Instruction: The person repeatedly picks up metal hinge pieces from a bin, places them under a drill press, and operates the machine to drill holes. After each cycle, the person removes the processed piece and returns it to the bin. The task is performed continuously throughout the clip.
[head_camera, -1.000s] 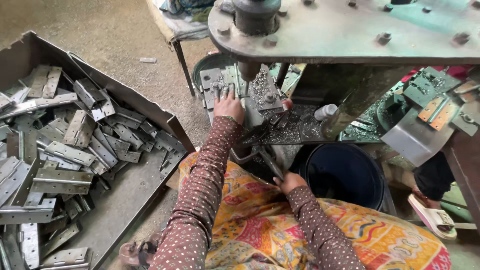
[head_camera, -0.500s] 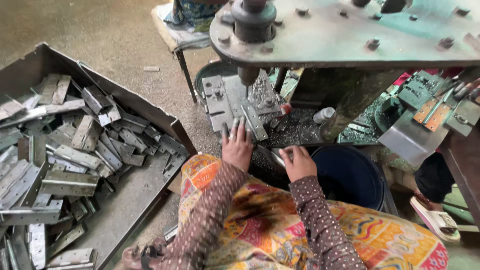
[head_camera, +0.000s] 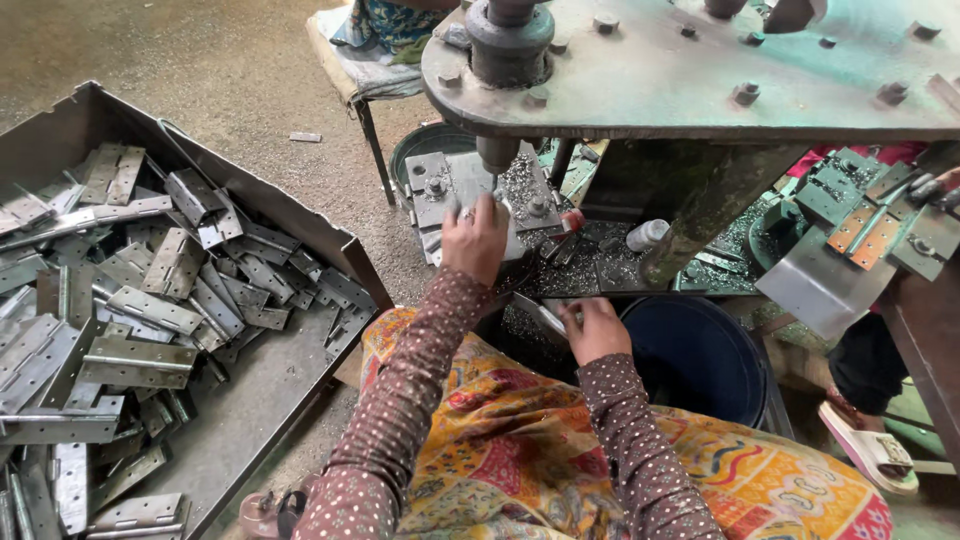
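My left hand (head_camera: 476, 236) reaches forward onto the press bed (head_camera: 450, 185) and grips a flat grey metal hinge piece (head_camera: 508, 246) just below the round punch (head_camera: 497, 152). A ring shows on one finger. Closer to me, my right hand (head_camera: 597, 326) rests at the bed's near edge, fingers closed on another grey hinge piece (head_camera: 538, 313) that sticks out to its left. Metal chips cover the bed around both hands. My patterned sleeves and a bright orange cloth over my lap fill the bottom of the view.
A large metal tray (head_camera: 300, 225) on the left holds several loose hinges (head_camera: 140, 310). A dark bucket (head_camera: 695, 355) stands right of my right hand, a small white bottle (head_camera: 647, 234) on the bed. A stool (head_camera: 365, 75) stands behind; another person's sandalled foot (head_camera: 872, 452) at right.
My left hand drew back from the press bed, then went forward onto it again under the punch. My right hand rose briefly and has settled lower, holding a hinge piece.
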